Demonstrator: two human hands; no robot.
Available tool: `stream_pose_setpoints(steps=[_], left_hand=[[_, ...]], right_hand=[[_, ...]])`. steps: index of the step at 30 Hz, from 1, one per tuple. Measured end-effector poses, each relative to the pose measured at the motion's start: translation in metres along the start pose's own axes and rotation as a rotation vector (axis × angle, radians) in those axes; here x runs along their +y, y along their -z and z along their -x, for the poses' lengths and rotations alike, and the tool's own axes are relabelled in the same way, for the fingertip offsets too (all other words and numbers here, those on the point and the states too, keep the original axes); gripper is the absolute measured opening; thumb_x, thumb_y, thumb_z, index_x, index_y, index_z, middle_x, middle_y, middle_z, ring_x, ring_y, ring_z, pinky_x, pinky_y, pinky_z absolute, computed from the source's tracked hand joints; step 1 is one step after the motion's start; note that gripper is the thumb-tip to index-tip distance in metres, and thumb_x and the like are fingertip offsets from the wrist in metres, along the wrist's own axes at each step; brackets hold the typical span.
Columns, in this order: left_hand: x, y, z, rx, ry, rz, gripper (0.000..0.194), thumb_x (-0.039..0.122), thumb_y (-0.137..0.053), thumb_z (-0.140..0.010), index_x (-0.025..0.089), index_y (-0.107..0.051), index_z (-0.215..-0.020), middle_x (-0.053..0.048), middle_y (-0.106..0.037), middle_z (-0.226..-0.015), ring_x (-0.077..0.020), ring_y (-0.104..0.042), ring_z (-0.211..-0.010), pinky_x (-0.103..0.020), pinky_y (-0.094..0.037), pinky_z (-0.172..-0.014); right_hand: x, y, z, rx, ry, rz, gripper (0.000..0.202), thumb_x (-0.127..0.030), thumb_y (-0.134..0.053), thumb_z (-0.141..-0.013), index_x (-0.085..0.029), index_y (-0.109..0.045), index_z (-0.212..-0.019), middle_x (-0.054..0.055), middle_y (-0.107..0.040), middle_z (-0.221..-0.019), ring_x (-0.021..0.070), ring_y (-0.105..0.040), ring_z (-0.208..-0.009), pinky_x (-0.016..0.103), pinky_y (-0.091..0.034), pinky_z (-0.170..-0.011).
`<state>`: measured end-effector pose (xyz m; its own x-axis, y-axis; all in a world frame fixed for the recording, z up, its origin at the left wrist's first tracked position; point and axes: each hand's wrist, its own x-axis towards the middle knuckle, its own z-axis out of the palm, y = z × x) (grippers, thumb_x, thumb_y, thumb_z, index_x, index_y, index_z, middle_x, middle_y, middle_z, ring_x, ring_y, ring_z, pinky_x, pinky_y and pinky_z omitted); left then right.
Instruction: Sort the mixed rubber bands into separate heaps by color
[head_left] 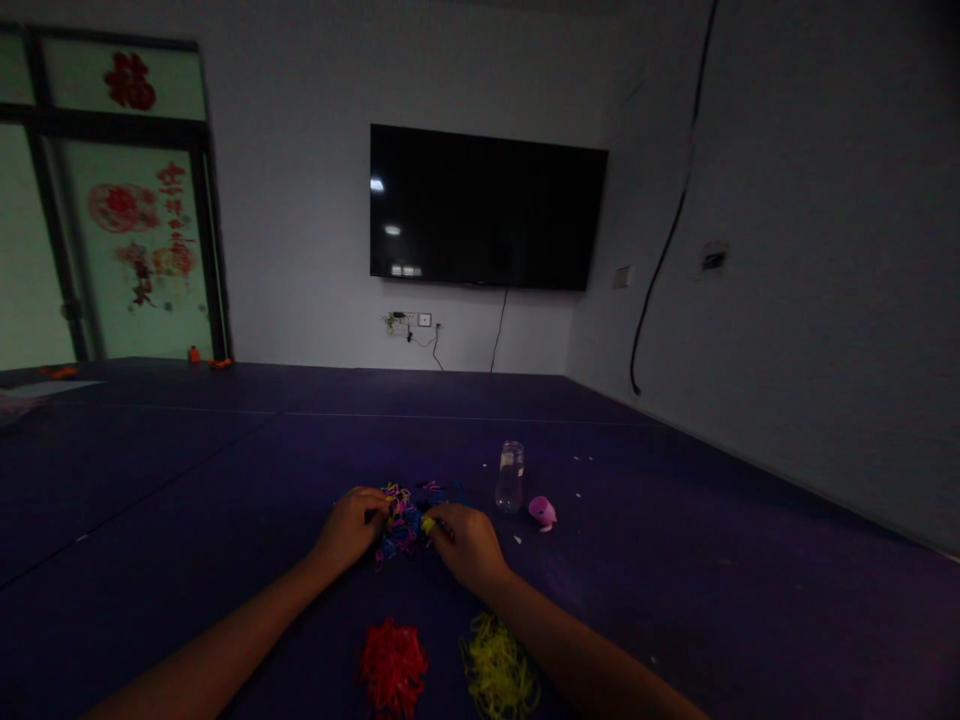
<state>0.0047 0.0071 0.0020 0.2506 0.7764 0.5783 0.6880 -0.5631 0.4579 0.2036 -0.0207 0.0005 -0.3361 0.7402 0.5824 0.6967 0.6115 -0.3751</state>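
A pile of mixed bands [403, 528], blue, pink and yellow, lies on the dark purple surface between my hands. My left hand [355, 522] is at its left edge, fingers closed on bands of the pile. My right hand [466, 545] is at the right side, thumb and fingers pinching a small yellow bunch [427, 524]. Nearer to me sit a heap of red bands [393, 668] and, under my right forearm's left side, a heap of yellow bands [496, 668].
A clear bottle [510, 480] stands beyond my right hand, with a pink cap-like piece [542, 512] beside it. Small white scraps are scattered around them. A television [487, 208] hangs on the far wall, and a glass door [127, 240] is at the left.
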Motion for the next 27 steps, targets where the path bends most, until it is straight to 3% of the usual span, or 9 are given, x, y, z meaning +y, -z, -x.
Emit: stream_pose_setpoints(steps=[4,9,13,18,27], left_hand=[[0.011,0.000,0.000,0.075,0.020,0.149,0.019,0.021,-0.052,-0.074,0.021,-0.071,-0.077,-0.004,-0.070,-0.087,-0.0186,-0.063,-0.085,-0.034,-0.048,-0.082],[0.028,-0.008,0.007,-0.020,0.057,0.318,0.016,0.023,-0.056,-0.072,0.020,-0.071,-0.075,-0.004,-0.071,-0.083,-0.0193,-0.065,-0.080,-0.033,-0.049,-0.078],[0.028,-0.014,0.011,-0.100,0.122,0.419,0.014,0.023,-0.055,-0.071,0.018,-0.069,-0.074,-0.004,-0.071,-0.073,-0.0188,-0.064,-0.071,-0.029,-0.050,-0.067],[0.028,-0.018,0.012,-0.065,0.180,0.588,0.007,0.024,-0.056,-0.069,0.017,-0.056,-0.067,0.001,-0.062,-0.060,-0.0147,-0.060,-0.058,-0.025,-0.047,-0.057],[0.030,-0.022,0.013,-0.109,0.179,0.709,0.010,0.022,-0.054,-0.072,0.018,-0.047,-0.067,0.002,-0.058,-0.061,-0.0136,-0.059,-0.061,-0.025,-0.047,-0.060]], right_hand=[[0.000,0.000,0.000,0.023,-0.009,-0.042,0.018,-0.019,-0.048,-0.080,-0.022,-0.065,-0.084,0.001,-0.067,-0.080,0.0133,-0.060,-0.068,0.020,-0.040,-0.061],[0.000,0.001,-0.001,0.037,-0.014,-0.083,0.019,-0.020,-0.048,-0.081,-0.022,-0.066,-0.083,0.001,-0.068,-0.080,0.0139,-0.061,-0.070,0.021,-0.041,-0.063],[0.001,0.001,-0.001,-0.004,-0.014,-0.083,0.018,-0.018,-0.051,-0.078,-0.024,-0.067,-0.085,0.000,-0.068,-0.081,0.0141,-0.061,-0.071,0.021,-0.042,-0.062],[0.003,-0.002,-0.001,-0.015,-0.020,-0.089,0.024,-0.014,-0.052,-0.074,-0.025,-0.067,-0.089,0.000,-0.069,-0.085,0.0145,-0.062,-0.075,0.021,-0.043,-0.066],[0.008,-0.004,-0.001,-0.022,0.012,-0.102,0.033,-0.010,-0.051,-0.072,-0.025,-0.067,-0.096,0.002,-0.068,-0.095,0.0160,-0.062,-0.084,0.025,-0.045,-0.073]])
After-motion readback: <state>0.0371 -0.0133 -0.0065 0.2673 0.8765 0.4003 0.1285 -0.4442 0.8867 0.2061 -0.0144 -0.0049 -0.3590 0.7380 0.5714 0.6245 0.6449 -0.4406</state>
